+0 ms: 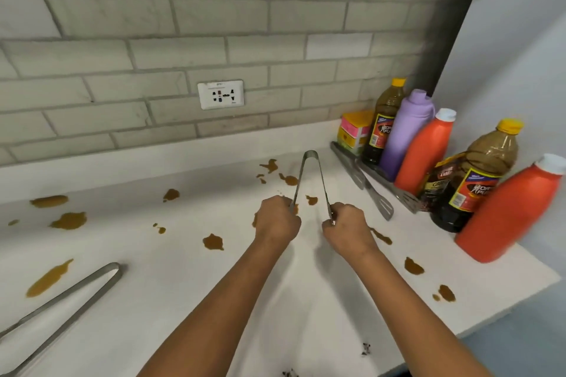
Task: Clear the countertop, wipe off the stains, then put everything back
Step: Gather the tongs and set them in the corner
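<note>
A pair of steel tongs [310, 174] lies in the middle of the white countertop [171, 291] with its hinge pointing at the wall. My left hand [277, 219] is closed on the left arm's tip and my right hand [344, 228] on the right arm's tip. Brown stains [69, 220] are spattered across the counter, one [311, 199] between the tong arms. A second, larger pair of tongs [66, 303] lies at the front left.
At the right stand two dark sauce bottles [384, 122] [476, 180], a purple bottle [405, 131], two orange bottles [424, 153] [511, 214], a small jar [436, 187], a yellow-pink box [355, 128] and two spatulas [366, 185]. A wall socket [220, 94] sits above. The counter edge [477, 323] runs front right.
</note>
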